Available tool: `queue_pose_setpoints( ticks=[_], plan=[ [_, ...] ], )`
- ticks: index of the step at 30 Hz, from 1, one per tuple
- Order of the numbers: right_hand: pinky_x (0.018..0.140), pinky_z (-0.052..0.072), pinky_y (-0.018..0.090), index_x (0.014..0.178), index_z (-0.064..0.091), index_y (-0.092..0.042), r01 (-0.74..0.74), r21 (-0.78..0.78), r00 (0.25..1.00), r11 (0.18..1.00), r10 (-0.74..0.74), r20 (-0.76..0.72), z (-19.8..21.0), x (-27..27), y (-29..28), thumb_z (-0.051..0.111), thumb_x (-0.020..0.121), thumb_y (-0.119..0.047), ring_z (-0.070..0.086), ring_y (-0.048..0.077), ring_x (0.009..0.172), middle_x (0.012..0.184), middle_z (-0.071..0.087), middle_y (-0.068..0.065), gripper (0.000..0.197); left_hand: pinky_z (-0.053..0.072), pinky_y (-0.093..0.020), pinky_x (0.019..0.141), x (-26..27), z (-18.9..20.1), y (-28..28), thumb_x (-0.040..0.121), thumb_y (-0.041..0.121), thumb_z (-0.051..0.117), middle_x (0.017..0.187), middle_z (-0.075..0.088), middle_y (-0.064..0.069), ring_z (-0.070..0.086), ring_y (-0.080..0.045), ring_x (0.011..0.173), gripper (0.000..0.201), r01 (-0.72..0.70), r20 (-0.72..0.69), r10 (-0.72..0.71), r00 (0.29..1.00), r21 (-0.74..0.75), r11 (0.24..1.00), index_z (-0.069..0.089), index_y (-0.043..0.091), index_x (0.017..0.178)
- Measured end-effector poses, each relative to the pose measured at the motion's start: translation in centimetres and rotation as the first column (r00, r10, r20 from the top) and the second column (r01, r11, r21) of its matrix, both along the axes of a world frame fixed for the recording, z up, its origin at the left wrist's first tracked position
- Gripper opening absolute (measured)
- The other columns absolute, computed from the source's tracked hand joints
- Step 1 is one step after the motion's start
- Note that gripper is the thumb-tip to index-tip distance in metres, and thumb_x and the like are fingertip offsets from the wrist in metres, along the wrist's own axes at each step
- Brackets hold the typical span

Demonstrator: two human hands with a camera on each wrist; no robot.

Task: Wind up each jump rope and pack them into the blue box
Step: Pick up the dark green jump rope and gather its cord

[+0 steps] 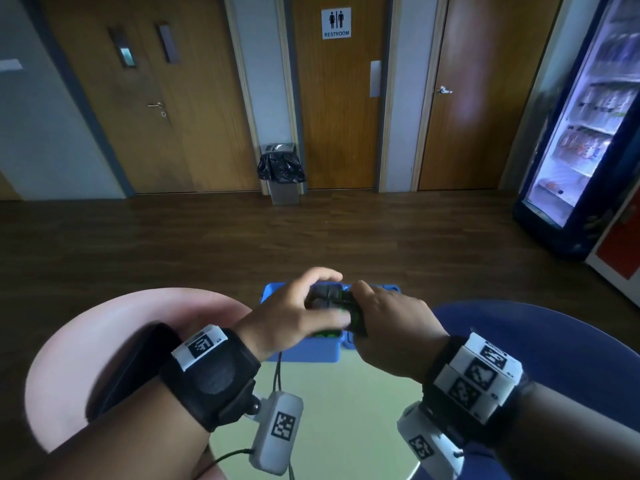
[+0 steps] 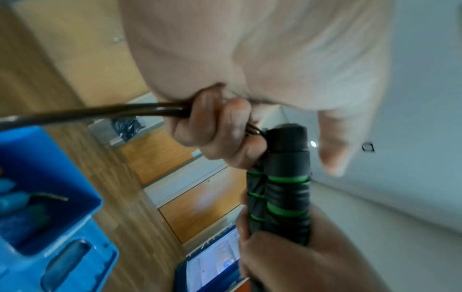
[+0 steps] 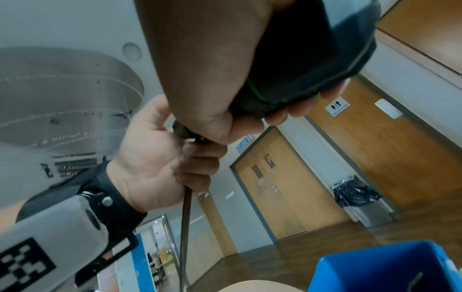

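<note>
Jump rope: its black, green-ringed handles (image 2: pixel 280 189) sit paired just above the blue box (image 1: pixel 304 351).
Cord: the dark cord (image 2: pixel 95 114) trails from the handles down past the box; it looks thin, springy and light, likely to uncoil if let go.
Right hand: the right hand (image 1: pixel 384 323) is wrapped round both handles, the firm foam being the sensible hold.
Left hand: the left hand (image 1: pixel 294 313) has its fingers curled round the cord beside the handle tops.
Box: it stands on the table (image 1: pixel 346 410) and already holds other ropes.
</note>
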State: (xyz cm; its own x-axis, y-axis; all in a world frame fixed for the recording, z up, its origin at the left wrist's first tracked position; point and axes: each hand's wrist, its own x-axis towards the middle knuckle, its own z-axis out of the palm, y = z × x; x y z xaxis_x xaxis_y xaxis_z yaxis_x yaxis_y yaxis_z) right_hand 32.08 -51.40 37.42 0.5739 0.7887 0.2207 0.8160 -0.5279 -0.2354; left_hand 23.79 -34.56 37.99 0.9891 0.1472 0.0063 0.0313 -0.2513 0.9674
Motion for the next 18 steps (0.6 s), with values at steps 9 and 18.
queue_pose_setpoints(
  ticks=[9,18],
  plan=[
    [0.052,0.033,0.032,0.093,0.039,-0.026,0.112,0.121,0.944,0.986,-0.068,-0.324,-0.6,-1.1,0.8,0.053,0.081,-0.021,0.048,0.012,0.063,0.075,0.054,-0.006,0.018,0.015,-0.023,0.044,1.3,-0.2,-0.2,0.094,0.068,0.037,0.042,0.028,-0.001,0.021,-0.015,0.038,0.071,-0.262,-0.259,0.238,0.936,-0.062,0.963,0.044,0.020,0.042],
    [0.046,0.040,0.025,0.084,0.049,-0.010,0.310,0.355,0.403,0.882,0.216,-0.889,1.0,-0.8,0.3,0.054,0.063,-0.013,0.046,0.017,0.048,0.062,0.048,0.008,0.022,0.023,-0.019,0.041,1.4,0.1,-2.7,0.097,0.035,0.053,0.048,0.030,0.006,0.026,-0.007,0.039,0.038,-0.182,0.055,0.211,0.976,-0.332,0.926,0.054,0.014,0.065]
  ],
)
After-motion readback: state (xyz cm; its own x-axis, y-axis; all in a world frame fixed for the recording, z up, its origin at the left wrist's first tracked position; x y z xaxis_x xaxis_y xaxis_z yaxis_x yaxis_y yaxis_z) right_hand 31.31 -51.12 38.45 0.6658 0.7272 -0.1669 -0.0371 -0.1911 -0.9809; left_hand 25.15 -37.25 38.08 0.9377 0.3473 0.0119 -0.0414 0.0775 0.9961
